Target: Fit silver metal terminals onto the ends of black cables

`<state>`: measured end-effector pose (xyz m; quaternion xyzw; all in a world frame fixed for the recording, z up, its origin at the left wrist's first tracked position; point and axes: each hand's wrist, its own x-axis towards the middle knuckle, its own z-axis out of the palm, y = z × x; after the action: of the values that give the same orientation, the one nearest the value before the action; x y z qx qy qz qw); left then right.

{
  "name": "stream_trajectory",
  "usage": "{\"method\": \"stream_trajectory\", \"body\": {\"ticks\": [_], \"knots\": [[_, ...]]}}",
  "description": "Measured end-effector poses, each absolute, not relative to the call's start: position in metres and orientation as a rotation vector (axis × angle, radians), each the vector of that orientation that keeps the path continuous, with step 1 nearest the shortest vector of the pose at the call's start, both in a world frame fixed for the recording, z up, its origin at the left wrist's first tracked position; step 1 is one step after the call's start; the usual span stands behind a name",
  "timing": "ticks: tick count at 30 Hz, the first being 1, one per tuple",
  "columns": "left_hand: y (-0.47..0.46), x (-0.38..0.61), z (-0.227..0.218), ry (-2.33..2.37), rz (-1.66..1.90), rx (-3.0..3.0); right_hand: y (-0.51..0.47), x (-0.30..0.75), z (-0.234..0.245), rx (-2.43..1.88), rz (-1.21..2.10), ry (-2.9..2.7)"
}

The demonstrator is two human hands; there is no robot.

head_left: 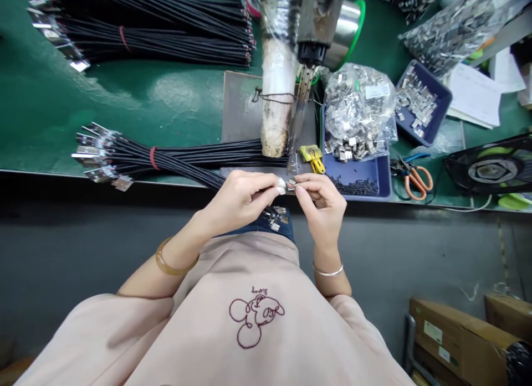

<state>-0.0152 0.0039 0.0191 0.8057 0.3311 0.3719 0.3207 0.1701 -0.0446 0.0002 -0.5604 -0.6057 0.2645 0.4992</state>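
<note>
My left hand (241, 200) is closed in a pinch on the end of a black cable from the bundle (178, 160) that runs left across the bench edge. My right hand (322, 206) is pinched on a small metal connector shell (291, 183), held against that cable end between both hands. More metal-tipped cable ends (276, 217) hang below my left hand, over my lap. The bundle is tied with a red band (153, 157) and its far ends carry metal plugs (97, 153).
A plastic-wrapped press tool (278, 70) stands just beyond my hands. A blue tray (357, 178) holds a bag of metal shells (357, 112); a second blue tray (421, 101) sits right. Orange-handled scissors (415, 178), a fan (492, 164), another cable bundle (158, 26), cardboard boxes (461, 330).
</note>
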Motion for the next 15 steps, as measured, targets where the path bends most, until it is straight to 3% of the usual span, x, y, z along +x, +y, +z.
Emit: {"method": "stream_trajectory", "body": {"ticks": [4, 15], "knots": [[0.0077, -0.0165, 0.0199, 0.824, 0.84, 1.989, -0.0434, 0.1676, -0.0021, -1.264, 0.773, -1.445], [0.0099, -0.0203, 0.0168, 0.783, 0.794, 1.893, -0.047, 0.1633, -0.006, -1.307, 0.702, -1.482]]}}
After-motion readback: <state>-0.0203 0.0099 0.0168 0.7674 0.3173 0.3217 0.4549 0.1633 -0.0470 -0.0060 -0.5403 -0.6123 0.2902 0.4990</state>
